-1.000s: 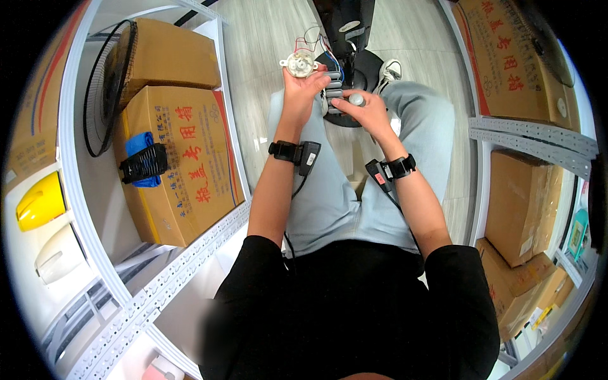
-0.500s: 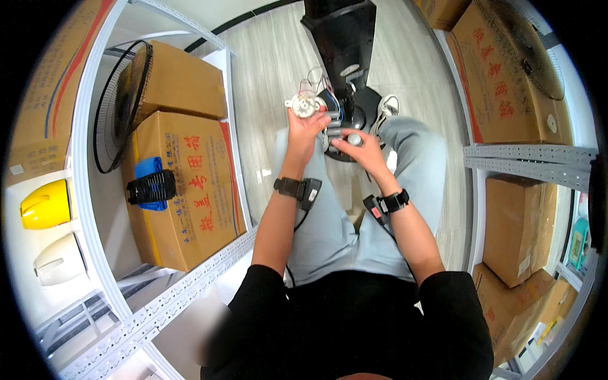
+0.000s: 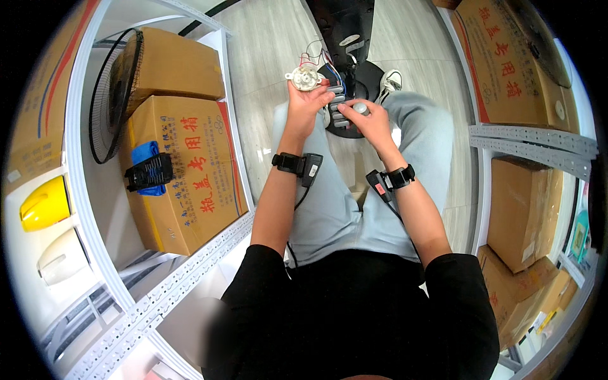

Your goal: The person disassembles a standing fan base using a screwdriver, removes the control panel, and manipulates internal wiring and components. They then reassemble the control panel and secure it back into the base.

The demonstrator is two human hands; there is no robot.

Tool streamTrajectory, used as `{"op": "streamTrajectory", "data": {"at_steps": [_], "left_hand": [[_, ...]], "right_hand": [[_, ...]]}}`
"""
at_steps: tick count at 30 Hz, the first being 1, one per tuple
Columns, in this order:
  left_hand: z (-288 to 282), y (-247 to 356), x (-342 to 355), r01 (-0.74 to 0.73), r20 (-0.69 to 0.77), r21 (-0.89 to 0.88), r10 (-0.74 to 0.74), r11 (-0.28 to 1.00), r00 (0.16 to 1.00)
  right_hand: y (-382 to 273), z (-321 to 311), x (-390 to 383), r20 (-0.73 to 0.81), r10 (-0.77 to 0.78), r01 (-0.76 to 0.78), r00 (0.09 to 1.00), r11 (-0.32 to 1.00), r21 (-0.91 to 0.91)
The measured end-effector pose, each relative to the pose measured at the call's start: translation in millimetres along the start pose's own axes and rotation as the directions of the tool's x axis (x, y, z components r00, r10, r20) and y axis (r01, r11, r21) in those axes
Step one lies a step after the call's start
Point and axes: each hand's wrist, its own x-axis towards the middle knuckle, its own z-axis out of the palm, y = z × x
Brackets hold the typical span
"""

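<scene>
Shelves (image 3: 190, 274) with cartons (image 3: 180, 164) both sides, pale floor (image 3: 259, 44). Left hand (image 3: 306, 106) grasping white round part (image 3: 306, 78), thumb at grey button row (image 3: 338, 98) — wires (image 3: 327, 59) beyond. Right hand (image 3: 370, 118) closed around grey round-ended handle (image 3: 360, 109), just beside the buttons. Both in front of black stand (image 3: 342, 31) — its round base (image 3: 370, 79) near the shoe (image 3: 391, 82).
</scene>
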Motion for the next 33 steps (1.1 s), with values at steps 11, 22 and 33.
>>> {"op": "streamTrajectory", "data": {"at_steps": [11, 22, 33], "left_hand": [[-5, -3, 4, 0.007, -0.081, -0.042, -0.010, 0.999, 0.997], [-3, -3, 3, 0.001, -0.043, -0.026, -0.002, 1.000, 0.999], [-4, -2, 3, 0.010, -0.066, -0.061, -0.014, 0.998, 0.998]], "right_hand": [[11, -3, 2, 0.185, -0.125, 0.135, 0.975, 0.990, -0.040], [8, -1, 3, 0.144, 0.035, -0.045, 0.989, 0.996, 0.072], [11, -2, 3, 0.173, -0.050, 0.049, 0.984, 0.999, 0.011]]}}
